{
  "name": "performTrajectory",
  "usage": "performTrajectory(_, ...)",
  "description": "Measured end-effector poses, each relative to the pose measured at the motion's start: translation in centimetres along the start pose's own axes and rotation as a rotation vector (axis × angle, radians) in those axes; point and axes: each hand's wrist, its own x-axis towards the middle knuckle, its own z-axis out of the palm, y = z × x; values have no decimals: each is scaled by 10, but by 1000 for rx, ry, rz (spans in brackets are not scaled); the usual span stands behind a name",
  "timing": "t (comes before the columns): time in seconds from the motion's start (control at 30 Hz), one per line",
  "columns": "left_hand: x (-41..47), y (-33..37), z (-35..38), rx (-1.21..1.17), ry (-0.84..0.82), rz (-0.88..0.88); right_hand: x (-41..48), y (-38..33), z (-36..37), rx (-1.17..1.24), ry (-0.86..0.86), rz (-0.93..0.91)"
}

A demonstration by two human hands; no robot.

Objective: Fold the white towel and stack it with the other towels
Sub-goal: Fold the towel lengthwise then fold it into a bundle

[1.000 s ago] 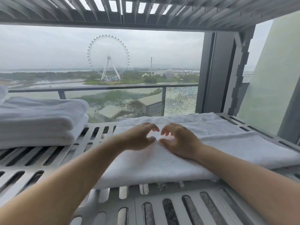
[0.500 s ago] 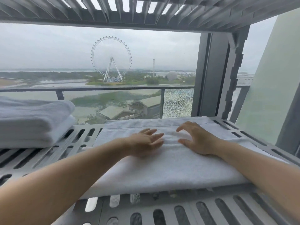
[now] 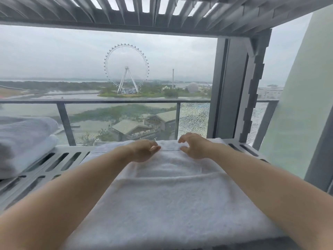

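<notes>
At nine o'clock the stack of folded towels [image 3: 23, 141] sits on the slatted shelf [image 3: 59, 159], well apart from the work. From six o'clock up to the centre lies the white towel [image 3: 171, 199], flat on the same shelf and already doubled over, with a layer edge running across it partway up.

The left hand [image 3: 142, 150] rests on the far part of the towel, just left of twelve o'clock from its middle, fingers curled narrow with the tips on the cloth; whether any fabric is pinched between them cannot be told. The right hand [image 3: 193, 146] sits just beside it, thumb and fingers spread in a wider curl above the far edge, holding nothing that shows.

The towel looks soft, thick and light, likely to sag and slide out of line when lifted. A fair guess is that it is best taken at the two far corners or along the far edge, both layers pinched together, then drawn toward six o'clock
</notes>
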Motion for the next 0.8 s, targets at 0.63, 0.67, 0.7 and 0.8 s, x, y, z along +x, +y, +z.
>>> performTrajectory(0.63, 35, -39, 27, 50, 133, -241, 51, 5, 32, 16, -39, 72)
performTrajectory(0.67, 34, -38, 26, 56, 166, -226, 53, 6, 32, 14, -17, 64)
performTrajectory(0.7, 33, -38, 26, 59, 194, -211, 54, 8, 33, 15, 7, 56)
performTrajectory(0.8, 32, -36, 24, 29, 178, -219, 56, 11, 34, 9, 46, 30)
